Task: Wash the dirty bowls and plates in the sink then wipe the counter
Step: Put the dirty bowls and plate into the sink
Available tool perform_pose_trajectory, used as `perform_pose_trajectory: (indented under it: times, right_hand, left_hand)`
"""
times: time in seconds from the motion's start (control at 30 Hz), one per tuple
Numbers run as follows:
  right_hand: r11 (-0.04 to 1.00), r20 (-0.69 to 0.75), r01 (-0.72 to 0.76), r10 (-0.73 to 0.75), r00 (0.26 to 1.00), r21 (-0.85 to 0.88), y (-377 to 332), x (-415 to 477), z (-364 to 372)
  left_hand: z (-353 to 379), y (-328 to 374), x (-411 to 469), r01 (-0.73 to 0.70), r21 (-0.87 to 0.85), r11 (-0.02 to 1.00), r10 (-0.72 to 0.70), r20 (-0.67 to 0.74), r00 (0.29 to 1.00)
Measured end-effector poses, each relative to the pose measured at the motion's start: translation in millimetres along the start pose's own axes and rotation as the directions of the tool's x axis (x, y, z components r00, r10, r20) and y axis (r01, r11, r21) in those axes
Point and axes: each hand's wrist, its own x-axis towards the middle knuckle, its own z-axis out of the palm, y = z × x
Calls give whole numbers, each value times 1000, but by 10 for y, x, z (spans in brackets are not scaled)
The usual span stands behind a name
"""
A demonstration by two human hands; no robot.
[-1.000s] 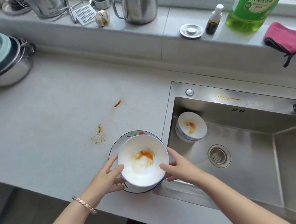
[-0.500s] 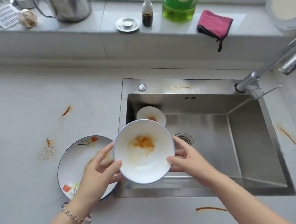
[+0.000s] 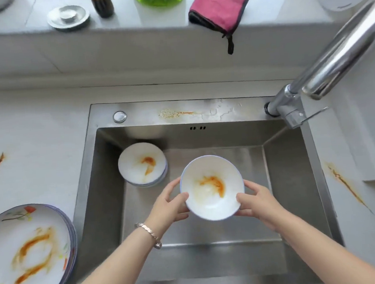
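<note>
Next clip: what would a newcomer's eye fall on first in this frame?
First, the white bowl smeared with orange sauce, gripped by the left hand and the right hand above the middle of the sink. Next, a second stained bowl sits in the sink's back-left corner, and a sauce-streaked plate lies on the counter to the left. A pink cloth rests on the ledge behind.
</note>
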Motion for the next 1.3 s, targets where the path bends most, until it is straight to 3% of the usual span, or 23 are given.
perform_pose_trajectory:
  times: [0.13, 0.33, 0.5, 0.73, 0.87, 0.97, 1.1, 1.2, 1.3]
  right_hand:
    - [999, -32, -34, 35, 999, 41, 41, 444, 6]
    - [998, -102, -49, 53, 993, 41, 59, 1048, 187]
    - [988, -117, -85, 101, 988, 132, 139, 1403, 334]
    - [972, -20, -107, 113, 993, 211, 210, 1623, 585]
    - [989, -126, -90, 104, 987, 116, 249, 1590, 678]
    - [985, -236, -122, 91, 967, -119, 248, 1321, 729]
    - [897, -13, -148, 157, 988, -416, 169, 718, 998]
    - [813, 181, 36, 85, 980, -581, 94, 287, 1379]
    - [716, 302, 215, -6, 953, -664, 6, -143, 1890]
  left_hand:
    - [40, 25, 353, 50, 90, 995, -49, -13, 999]
    - [-160, -143, 495, 135, 309, 941, -90, -155, 984]
    - [-339, -287, 439, 164, 302, 939, -115, -174, 978]
    - [-552, -300, 370, 174, 284, 943, -122, -193, 974]
    - [-650, -273, 292, 151, 298, 943, -93, -202, 975]
    - [-718, -231, 169, 117, 321, 940, -60, -182, 981]
    - [-944, -159, -184, 17, 437, 899, 29, -99, 995]
    - [-1358, -77, -621, -87, 521, 849, 158, -93, 983]
    - [-1916, -59, -1101, -133, 527, 840, 287, -222, 932]
